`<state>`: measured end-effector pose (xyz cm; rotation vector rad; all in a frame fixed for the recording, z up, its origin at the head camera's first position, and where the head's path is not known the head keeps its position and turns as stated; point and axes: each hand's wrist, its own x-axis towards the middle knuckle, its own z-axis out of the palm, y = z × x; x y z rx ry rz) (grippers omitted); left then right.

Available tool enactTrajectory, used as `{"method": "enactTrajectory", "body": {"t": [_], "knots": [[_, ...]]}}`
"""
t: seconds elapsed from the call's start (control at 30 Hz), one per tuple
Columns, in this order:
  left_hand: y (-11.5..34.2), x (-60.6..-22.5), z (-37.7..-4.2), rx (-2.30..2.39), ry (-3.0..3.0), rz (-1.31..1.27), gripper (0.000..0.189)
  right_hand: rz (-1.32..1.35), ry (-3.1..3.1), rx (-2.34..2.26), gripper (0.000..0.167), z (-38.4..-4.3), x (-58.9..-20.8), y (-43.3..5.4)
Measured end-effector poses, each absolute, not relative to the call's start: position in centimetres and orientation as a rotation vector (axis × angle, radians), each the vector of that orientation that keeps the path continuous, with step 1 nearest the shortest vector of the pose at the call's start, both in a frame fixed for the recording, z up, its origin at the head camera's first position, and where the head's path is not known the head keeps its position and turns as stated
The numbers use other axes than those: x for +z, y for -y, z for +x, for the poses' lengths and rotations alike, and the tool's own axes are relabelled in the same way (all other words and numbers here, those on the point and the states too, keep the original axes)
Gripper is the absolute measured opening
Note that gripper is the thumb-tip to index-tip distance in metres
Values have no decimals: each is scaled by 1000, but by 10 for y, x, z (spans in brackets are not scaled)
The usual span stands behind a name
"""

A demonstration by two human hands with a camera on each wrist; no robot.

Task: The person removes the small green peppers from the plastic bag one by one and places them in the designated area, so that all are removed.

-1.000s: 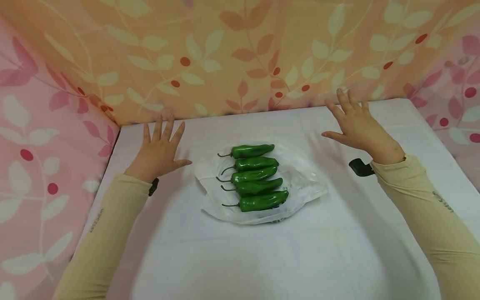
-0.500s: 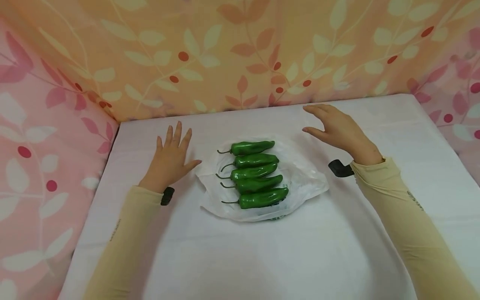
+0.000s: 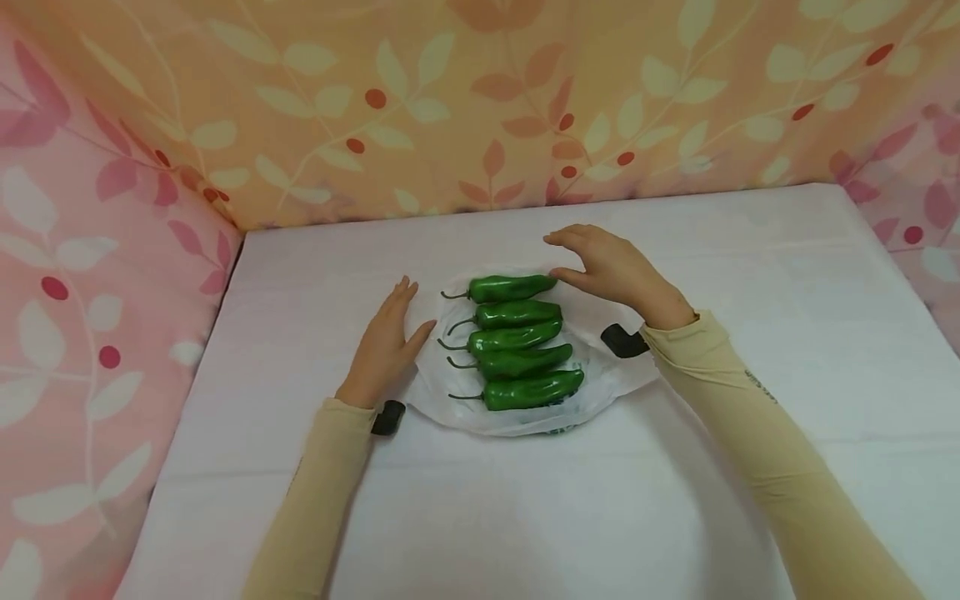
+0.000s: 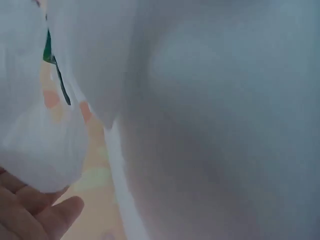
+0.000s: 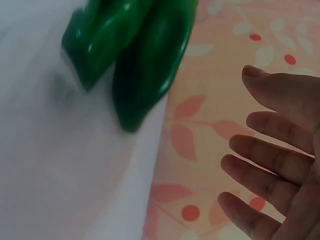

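Five peppers [image 3: 517,337] lie side by side between the grips, stems toward the left grip [image 3: 386,346], tips toward the right grip [image 3: 611,268]. Both grips are empty, fingers unclenched; whether the left touches the bag [image 3: 600,379], I cannot tell. The right hangs just beside the tip of the farthest pepper [image 3: 512,288], apart from it. The bag, spread beneath, probably keeps them off the worktop [image 3: 562,517]; matching stem direction suggests deliberate lining-up.

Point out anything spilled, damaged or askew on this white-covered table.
Nothing stands out: five long, glossy green peppers lie in a rough row on a crumpled white plastic bag, with no visible spill or damage.
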<state>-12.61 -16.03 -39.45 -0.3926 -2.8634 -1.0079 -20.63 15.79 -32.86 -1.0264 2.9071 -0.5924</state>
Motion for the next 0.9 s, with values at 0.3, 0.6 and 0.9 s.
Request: {"method": "enactTrajectory", "body": {"t": [0.3,0.6,0.9], "knots": [[156,-412,-139,-1559,2574,-225,45,-1029,-2784,-916,43,-210,-362,-147],[151,-424,-138,-1924,2308,56,36,-1009,-2792,-1205,34,-209,-396,-143],[152,-429,-135,-1944,2335,151,29,-994,-2858,-1272,35,-206,-411,-145]]}}
